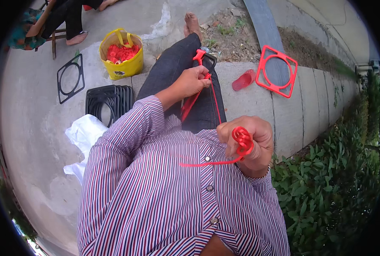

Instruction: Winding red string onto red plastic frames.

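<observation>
My right hand (258, 143) is closed round a looped bundle of red cord (242, 138), and a loose tail of it sticks out to the left across my shirt. A taut length of the cord runs from that hand up to my left hand (190, 83). The left hand's thumb and fingers pinch the red cord above my thighs. Just beyond them, a black frame (210, 62) lies on my lap, with red material (199, 56) wrapped at its corner. A red woven-looking piece (189, 106) hangs below the left hand; my fingers hide how it joins the frame.
On the pavement stand a yellow bag (126, 68) of red cord coils, a stack of black frames (109, 102) and a single black frame (70, 79). A white sack (85, 136) lies nearer. Rightward are a red slipper (243, 80), a red frame (279, 87) and bushes (318, 187). Another person (62, 21) sits far left.
</observation>
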Motion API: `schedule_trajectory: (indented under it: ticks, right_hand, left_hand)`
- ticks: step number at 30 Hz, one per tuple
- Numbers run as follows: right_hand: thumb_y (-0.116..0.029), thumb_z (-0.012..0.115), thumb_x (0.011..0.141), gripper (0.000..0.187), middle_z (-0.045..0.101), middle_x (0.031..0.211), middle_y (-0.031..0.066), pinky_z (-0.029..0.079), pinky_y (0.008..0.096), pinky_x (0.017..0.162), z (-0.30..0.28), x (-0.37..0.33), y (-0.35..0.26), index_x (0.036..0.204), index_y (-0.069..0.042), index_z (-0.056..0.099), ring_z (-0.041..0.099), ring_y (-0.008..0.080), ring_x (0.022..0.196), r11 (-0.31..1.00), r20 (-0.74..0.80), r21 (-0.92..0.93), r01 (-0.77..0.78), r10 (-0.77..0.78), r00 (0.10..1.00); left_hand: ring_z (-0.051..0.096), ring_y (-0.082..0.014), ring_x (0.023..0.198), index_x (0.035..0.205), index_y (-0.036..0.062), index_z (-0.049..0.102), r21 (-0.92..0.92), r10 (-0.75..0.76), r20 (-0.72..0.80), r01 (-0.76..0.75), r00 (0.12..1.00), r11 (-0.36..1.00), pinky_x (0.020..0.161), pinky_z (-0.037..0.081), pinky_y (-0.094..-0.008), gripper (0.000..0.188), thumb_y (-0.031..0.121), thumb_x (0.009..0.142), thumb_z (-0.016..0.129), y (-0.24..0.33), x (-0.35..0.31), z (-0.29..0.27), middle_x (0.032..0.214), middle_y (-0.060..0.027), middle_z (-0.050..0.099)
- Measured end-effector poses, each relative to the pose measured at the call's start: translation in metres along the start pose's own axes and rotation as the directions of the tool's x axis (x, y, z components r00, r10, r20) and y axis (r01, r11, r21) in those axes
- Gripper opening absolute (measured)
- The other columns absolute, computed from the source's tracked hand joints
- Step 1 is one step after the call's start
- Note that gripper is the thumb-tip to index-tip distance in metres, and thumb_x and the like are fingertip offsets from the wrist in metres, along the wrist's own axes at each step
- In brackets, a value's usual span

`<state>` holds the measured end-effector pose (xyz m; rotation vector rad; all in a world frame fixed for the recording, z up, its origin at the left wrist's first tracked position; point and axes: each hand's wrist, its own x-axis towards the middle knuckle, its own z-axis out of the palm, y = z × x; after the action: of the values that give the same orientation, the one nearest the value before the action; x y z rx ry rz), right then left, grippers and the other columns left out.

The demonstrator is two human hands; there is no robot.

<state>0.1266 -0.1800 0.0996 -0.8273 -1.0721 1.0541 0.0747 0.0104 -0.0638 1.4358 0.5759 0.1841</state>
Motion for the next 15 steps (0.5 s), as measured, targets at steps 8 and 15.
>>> schedule_trajectory:
  ticks: [8, 15]
  right_hand:
    - [-0.022, 0.065, 0.084, 0.017, 0.06, 0.083, 0.0052, 0.041, 0.0389, 0.077, -0.069, 0.041, 0.011, 0.089, -0.006, 0.069, 0.057, 0.02, 0.075, 0.646, -0.123, -0.763, -0.025, -0.107, 0.987]
    - [-0.009, 0.071, 0.073, 0.023, 0.061, 0.087, 0.0054, 0.046, 0.0377, 0.075, -0.125, 0.065, 0.136, 0.096, -0.01, 0.069, 0.057, 0.0246, 0.08, -0.032, -0.165, -0.986, -0.165, -0.001, 0.986]
  left_hand:
    - [0.046, -0.0044, 0.057, 0.103, 0.0023, 0.058, -0.179, 0.23, -0.273, -0.284, 0.934, 0.942, 0.05, 0.036, -0.0194, 0.021, 0.02, 0.093, 0.056, 0.034, 0.003, -0.002, 0.073, -0.001, 0.057]
    - [0.039, -0.0087, 0.041, 0.085, 0.0071, 0.06, -0.266, -0.385, -0.071, 0.355, 0.92, 0.896, 0.038, 0.028, -0.0257, 0.02, 0.024, 0.094, 0.053, 0.021, 0.021, -0.015, 0.058, 0.0002, 0.051]
